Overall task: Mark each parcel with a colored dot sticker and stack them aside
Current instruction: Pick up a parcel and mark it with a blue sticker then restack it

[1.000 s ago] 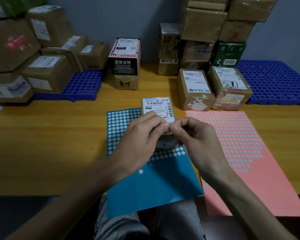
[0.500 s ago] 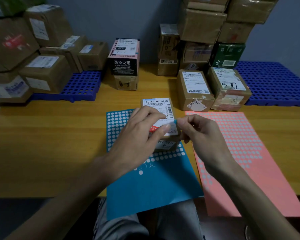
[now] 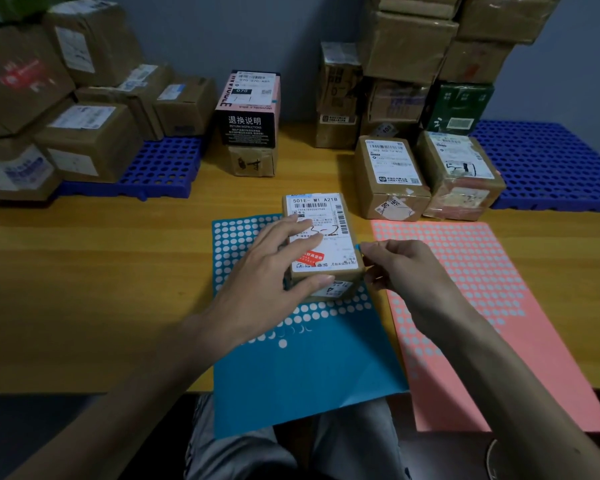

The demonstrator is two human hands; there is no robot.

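Observation:
A small brown parcel (image 3: 329, 233) with a white shipping label lies on the blue sticker sheet (image 3: 302, 372) at the table's centre. My left hand (image 3: 271, 268) rests on the parcel's left side, thumb against its near face, fingers spread over the label. My right hand (image 3: 395, 268) is just right of the parcel, fingertips pinched on a small blue dot sticker (image 3: 358, 248) at the parcel's right edge. The pink sticker sheet (image 3: 492, 306) lies to the right.
Two brown parcels (image 3: 388, 174) (image 3: 461, 174) sit behind the pink sheet, with a tall stack (image 3: 413, 46) behind them. A pink-and-black box (image 3: 248, 109) stands on a small box at centre back. More parcels (image 3: 87, 140) fill a blue pallet (image 3: 163, 168) at left; another blue pallet (image 3: 551, 164) lies at right.
My hands have separated: the left one slid leftward onto the parcel's side, uncovering the label. The right one drew back to the parcel's right edge with the blue dot.

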